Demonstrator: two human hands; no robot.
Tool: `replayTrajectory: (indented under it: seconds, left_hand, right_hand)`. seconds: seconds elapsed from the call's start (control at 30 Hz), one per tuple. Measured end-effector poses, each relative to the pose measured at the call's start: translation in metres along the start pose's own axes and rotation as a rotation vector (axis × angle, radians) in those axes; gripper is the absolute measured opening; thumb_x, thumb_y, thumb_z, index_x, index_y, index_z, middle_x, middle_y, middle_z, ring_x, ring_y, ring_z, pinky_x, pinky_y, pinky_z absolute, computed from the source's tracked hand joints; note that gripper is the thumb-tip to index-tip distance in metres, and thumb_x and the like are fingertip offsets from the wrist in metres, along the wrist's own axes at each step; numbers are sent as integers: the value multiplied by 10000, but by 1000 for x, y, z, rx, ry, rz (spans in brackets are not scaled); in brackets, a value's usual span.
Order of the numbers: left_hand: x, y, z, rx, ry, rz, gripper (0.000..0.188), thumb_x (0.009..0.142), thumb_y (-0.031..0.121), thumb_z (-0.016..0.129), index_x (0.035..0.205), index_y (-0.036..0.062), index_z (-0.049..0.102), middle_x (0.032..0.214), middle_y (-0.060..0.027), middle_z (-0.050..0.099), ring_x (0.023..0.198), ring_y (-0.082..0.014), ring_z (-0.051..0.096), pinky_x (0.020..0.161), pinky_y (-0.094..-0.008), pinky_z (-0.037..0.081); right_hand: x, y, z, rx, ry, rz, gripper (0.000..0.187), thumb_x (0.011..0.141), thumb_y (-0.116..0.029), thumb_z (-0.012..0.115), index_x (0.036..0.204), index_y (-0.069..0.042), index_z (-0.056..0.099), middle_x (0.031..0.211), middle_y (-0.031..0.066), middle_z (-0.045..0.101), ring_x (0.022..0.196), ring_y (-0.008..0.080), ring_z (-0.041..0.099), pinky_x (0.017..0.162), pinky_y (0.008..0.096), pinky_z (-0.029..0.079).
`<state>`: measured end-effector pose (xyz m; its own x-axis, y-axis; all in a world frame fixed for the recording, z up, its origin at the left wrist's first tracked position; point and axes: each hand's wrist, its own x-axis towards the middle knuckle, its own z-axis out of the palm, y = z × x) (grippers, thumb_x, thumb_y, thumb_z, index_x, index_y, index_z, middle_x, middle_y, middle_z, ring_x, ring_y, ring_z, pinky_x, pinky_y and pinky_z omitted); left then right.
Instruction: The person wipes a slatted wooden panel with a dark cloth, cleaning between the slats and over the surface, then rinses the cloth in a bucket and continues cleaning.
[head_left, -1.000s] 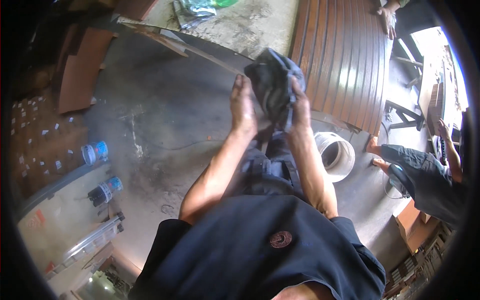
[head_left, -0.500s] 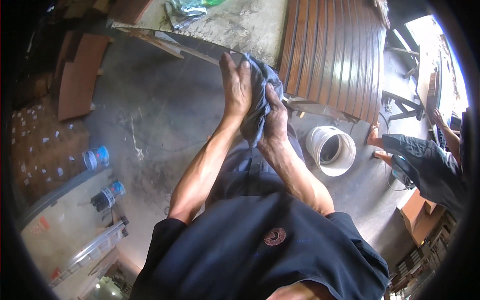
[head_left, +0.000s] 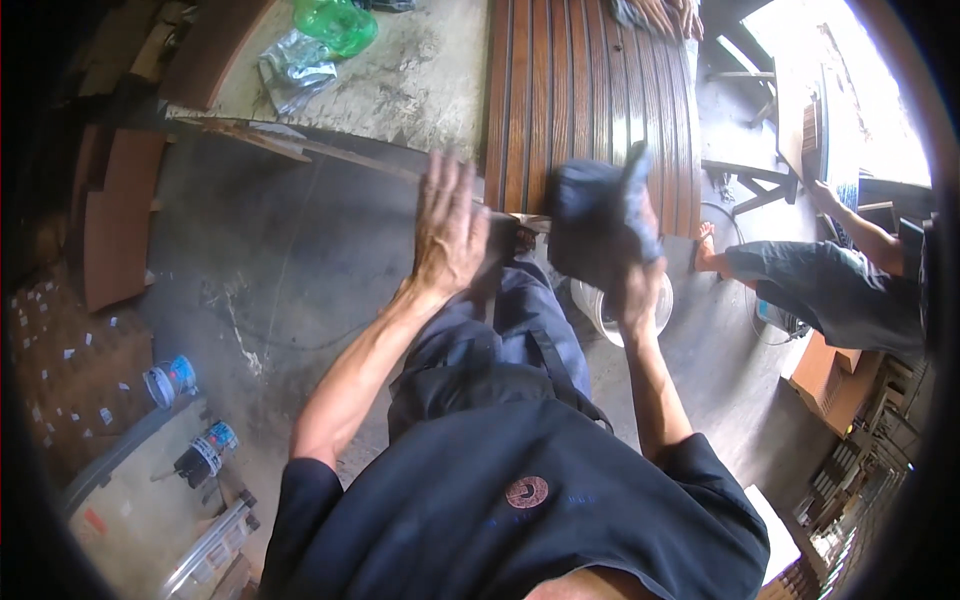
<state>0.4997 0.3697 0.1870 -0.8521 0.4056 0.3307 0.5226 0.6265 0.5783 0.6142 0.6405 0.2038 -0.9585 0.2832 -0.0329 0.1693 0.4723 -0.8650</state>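
Note:
My right hand (head_left: 636,285) grips a dark blue-grey cloth (head_left: 588,215), blurred by motion, over the near end of a brown grooved wood panel (head_left: 590,100). Part of the cloth sticks up past my fingers. To the left, my left hand (head_left: 450,225) is open and holds nothing, its fingers stretched toward the near edge of the worktable (head_left: 420,80). That hand is apart from the cloth. The panel lies along the right side of the pale, worn tabletop.
A green plastic bottle (head_left: 340,25) and a clear crumpled bag (head_left: 297,72) lie on the table. Behind my right hand stands a white bucket (head_left: 660,305). Another person's hands (head_left: 665,15) rest at the panel's far end; a second person (head_left: 830,285) is at the right.
My hands have parted: the left has let go of the cloth, and the right has carried it rightward to the panel's near end. The view has shifted, showing more of the table.

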Motion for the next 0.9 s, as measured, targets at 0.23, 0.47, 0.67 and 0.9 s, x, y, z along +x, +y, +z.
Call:
replayTrajectory:
  seconds: [0.23,0.47,0.67,0.9]
  left_hand:
    - [4,-9,70,17,-156,171,870,859,195,747,1560,-145,360,1688,-342,267,1573,-533,251,1292,-582,255]
    - [-5,-17,78,36,-81,143,756,861,106,711,1515,-152,431,1663,-357,295,1558,-546,265,1271,-589,283]
    - [-2,-8,82,24,-160,18,949,816,169,785,1600,-109,327,1694,-347,245,1571,-546,239,1289,-574,267]
    - [19,6,86,119,-225,114,879,802,52,708,1562,-162,322,1684,-368,240,1568,-558,245,1284,-580,289]
  right_hand:
    - [90,11,103,-558,-16,-455,771,840,-131,616,1564,65,440,1675,280,376,1610,415,274,1290,514,244]
    - [107,24,102,-529,-98,-501,813,817,-129,644,1585,25,430,1704,237,343,1623,391,250,1308,537,217]
    - [89,15,67,-464,-336,-451,842,828,-120,643,1627,-21,398,1738,209,295,1636,376,220,1295,578,237]
    - [356,17,111,-613,84,-519,710,935,-283,671,1537,38,474,1654,253,411,1553,413,367,1219,562,359]
